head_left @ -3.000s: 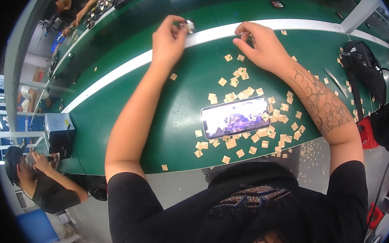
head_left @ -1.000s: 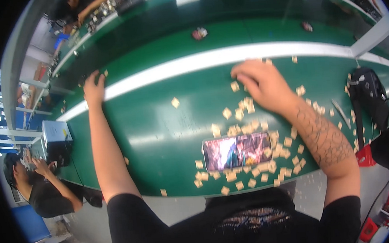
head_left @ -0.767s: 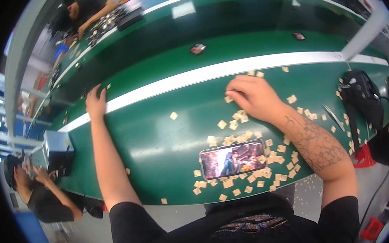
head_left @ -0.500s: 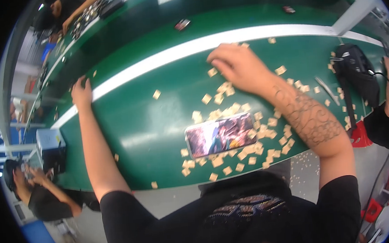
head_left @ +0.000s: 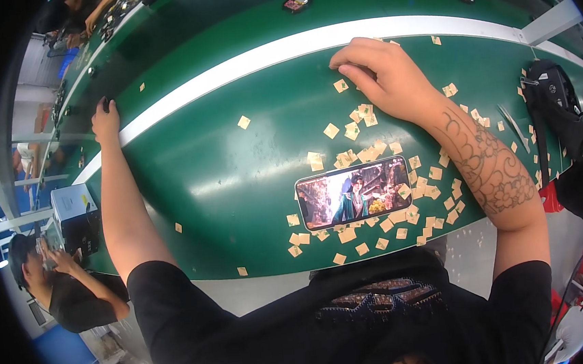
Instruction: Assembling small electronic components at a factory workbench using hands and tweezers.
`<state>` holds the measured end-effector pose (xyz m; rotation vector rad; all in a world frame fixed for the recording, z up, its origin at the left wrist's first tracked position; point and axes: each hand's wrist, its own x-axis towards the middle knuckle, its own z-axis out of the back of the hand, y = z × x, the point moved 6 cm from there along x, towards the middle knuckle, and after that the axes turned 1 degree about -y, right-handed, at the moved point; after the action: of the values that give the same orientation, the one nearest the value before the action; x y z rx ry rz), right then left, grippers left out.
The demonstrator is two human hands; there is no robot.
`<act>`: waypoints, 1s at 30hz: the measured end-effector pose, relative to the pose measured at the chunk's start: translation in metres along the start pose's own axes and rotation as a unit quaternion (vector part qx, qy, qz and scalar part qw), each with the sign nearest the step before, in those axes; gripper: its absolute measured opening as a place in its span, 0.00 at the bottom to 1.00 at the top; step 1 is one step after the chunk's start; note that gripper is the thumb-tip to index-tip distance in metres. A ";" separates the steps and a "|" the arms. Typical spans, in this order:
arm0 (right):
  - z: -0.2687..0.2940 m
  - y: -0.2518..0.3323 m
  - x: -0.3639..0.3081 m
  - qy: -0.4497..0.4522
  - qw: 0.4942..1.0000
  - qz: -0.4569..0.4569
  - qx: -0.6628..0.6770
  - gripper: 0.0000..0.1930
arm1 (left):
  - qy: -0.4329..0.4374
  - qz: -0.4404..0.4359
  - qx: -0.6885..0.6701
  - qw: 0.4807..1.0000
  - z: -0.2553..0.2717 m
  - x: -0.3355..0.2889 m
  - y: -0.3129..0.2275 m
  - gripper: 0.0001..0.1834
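My left hand (head_left: 105, 123) reaches to the far left over the white rail (head_left: 228, 72), its fingers closed around a small black object (head_left: 104, 104) whose kind is too small to tell. My right hand (head_left: 389, 78) rests at the near side of the rail, its fingers bent and drawn together toward the thumb. Whatever its fingertips hold, if anything, is hidden. Below that hand lie many small square beige paper pieces (head_left: 370, 154), scattered on the green table (head_left: 223, 187). Among them a phone (head_left: 354, 194) lies face up, playing a video.
Beyond the rail, a green belt (head_left: 373, 4) carries small dark devices (head_left: 297, 3). On the right are tweezers (head_left: 514, 127) and a black bag (head_left: 555, 93). A white box (head_left: 72, 202) stands at the left table end. Co-workers sit at both sides, one person (head_left: 66, 282) at left.
The view has shifted, so table things sit differently in the picture. My left hand stays closed at the rail's far left; my right hand keeps about the same bent pose beside the rail.
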<state>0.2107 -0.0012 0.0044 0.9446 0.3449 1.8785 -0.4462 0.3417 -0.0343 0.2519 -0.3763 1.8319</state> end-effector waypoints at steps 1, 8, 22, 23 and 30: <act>0.000 -0.003 0.000 0.003 1.000 -0.005 -0.010 0.06 | 0.004 0.015 0.007 1.000 -0.012 -0.003 -0.008 0.31; -0.002 0.000 0.002 -0.020 0.999 0.027 0.001 0.06 | -0.044 -0.103 -0.024 0.993 0.002 0.019 0.002 0.28; 0.000 -0.005 -0.001 -0.027 0.998 0.047 -0.021 0.07 | -0.121 -0.292 -0.092 0.944 0.056 -0.077 -0.134 0.19; -0.001 -0.005 -0.001 -0.029 0.998 0.050 -0.021 0.07 | -0.098 -0.301 -0.152 0.937 0.070 -0.100 -0.161 0.19; 0.001 0.002 0.000 -0.029 0.998 0.049 -0.011 0.07 | 0.421 -0.117 -0.627 0.645 0.127 -0.282 -0.307 0.30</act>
<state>0.2099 -0.0027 0.0065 1.0141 0.2457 1.9358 -0.0732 0.1223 0.0202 -1.4113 -0.7797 0.8843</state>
